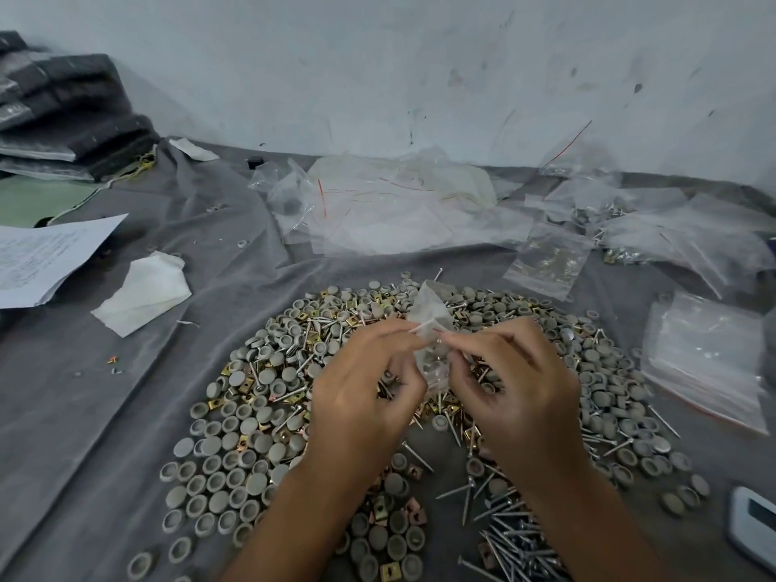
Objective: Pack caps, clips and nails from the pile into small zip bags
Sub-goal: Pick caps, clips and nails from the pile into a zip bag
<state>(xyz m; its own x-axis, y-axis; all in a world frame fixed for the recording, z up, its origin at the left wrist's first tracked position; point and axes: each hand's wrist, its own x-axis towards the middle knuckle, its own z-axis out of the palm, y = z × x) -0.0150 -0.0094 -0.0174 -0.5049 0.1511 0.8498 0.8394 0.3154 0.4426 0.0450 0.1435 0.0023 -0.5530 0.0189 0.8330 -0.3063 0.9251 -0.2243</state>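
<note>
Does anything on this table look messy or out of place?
A few caps lie strayed on the grey cloth, away from the main pile. Empty zip bags lie in a loose heap by the wall. Both hands, left and right, pinch one small bag.

Two hands, left hand (369, 396) and right hand (520, 396), one small zip bag (430, 329) between them, grey caps (235, 468), gold clips (388, 508) and nails (512, 539) too many to count, one white cloth (145, 294), one paper sheet (46, 258) at the table's left edge
</note>
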